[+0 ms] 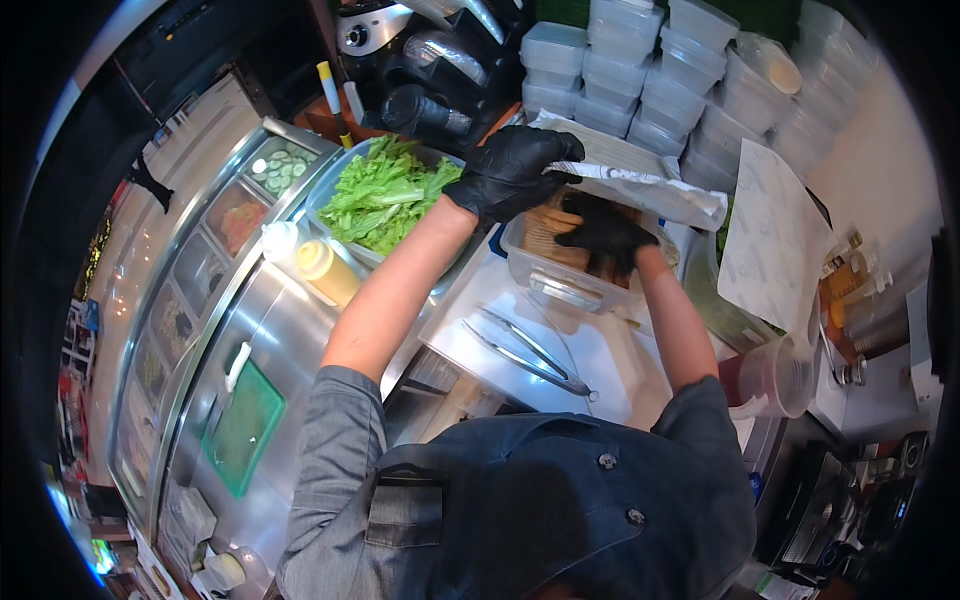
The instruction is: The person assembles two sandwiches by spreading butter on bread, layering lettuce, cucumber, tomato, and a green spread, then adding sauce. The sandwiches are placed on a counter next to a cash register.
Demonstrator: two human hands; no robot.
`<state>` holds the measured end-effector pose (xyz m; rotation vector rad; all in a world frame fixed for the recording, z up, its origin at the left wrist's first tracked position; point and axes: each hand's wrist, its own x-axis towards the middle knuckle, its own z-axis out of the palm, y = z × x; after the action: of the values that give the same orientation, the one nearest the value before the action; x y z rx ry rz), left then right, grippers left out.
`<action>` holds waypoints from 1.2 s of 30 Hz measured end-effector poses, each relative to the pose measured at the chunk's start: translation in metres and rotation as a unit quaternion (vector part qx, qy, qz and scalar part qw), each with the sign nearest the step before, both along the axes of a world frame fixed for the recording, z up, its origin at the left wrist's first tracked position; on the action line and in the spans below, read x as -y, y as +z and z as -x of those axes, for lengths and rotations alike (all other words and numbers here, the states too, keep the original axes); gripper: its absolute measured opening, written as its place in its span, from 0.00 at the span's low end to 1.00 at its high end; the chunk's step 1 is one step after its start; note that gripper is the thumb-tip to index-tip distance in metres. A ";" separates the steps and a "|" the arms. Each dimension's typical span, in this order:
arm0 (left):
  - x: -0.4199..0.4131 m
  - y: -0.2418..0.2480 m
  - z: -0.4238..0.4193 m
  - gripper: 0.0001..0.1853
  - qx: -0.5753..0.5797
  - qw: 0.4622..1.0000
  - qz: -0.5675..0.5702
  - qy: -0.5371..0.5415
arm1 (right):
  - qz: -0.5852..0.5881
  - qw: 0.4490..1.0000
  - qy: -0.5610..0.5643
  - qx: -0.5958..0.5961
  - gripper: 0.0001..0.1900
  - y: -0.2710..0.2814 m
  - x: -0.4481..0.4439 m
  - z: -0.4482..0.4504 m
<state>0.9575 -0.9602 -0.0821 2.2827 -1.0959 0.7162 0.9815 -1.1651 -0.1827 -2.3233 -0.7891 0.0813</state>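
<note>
My left hand [517, 171], in a black glove, is shut on the edge of a white printed paper sheet [645, 189], raised over a clear plastic tub [555, 279]. Inside that tub lie brown grill-marked slices that look like bread or patties [551, 236]. My right hand [609, 231], gloved in black too, reaches down into the tub on top of these slices; its fingertips are partly hidden, so its hold cannot be told. Metal tongs [529, 356] lie on the white board [480, 300] in front of the tub. A tub of green lettuce [386, 196] stands left of my left hand.
Stacked clear lidded containers [615, 75] stand behind the tub. To the left are squeeze bottles [326, 270], a green cutting board [244, 431] with a white-handled knife [238, 367], and a row of topping trays [176, 322]. Another paper sheet [772, 225] and a reddish container [772, 379] stand right.
</note>
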 end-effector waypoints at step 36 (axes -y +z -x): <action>-0.412 -0.243 0.528 0.17 -0.145 0.451 0.830 0.294 | -0.287 0.784 0.156 -0.528 0.16 -0.165 -0.535 0.288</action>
<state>0.4298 -0.5482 -0.3247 0.7017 0.6886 0.8727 0.6940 -0.6304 -0.3480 -1.2117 -0.4666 1.0362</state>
